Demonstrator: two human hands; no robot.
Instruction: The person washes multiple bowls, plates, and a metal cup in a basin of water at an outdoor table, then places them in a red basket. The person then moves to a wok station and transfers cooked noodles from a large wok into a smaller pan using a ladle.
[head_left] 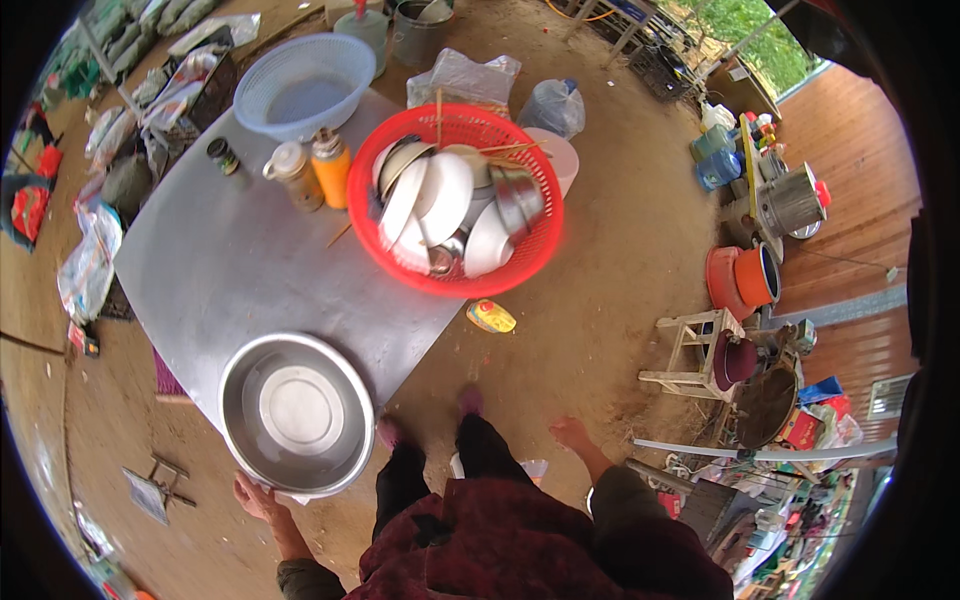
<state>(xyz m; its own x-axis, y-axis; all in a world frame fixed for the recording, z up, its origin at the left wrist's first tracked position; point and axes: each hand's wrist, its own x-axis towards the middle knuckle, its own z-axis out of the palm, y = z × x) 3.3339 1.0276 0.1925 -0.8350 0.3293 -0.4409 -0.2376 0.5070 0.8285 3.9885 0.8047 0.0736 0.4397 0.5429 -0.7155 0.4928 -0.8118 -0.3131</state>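
Note:
A wide metal basin point(362, 430) sits at the near corner of the grey table point(200, 270); I cannot tell whether clear water lies in it. Just below its rim is my left hand point(258, 497), fingers partly spread and holding nothing I can see; whether it touches the basin is unclear. My right hand point(570, 433) hangs out to the right over the floor, loosely open, away from any object. On the table's far right corner a red plastic basket point(460, 283) is heaped with white bowls point(445, 198), metal bowls point(517, 198) and chopsticks point(438, 120).
Behind the basket stand a blue basin point(345, 60), an orange bottle point(330, 170), a beige jug point(293, 175) and a small dark jar point(222, 155). A yellow packet point(491, 316) lies on the dirt floor. Rightward are a wooden stool point(690, 350) and an orange bucket point(755, 276).

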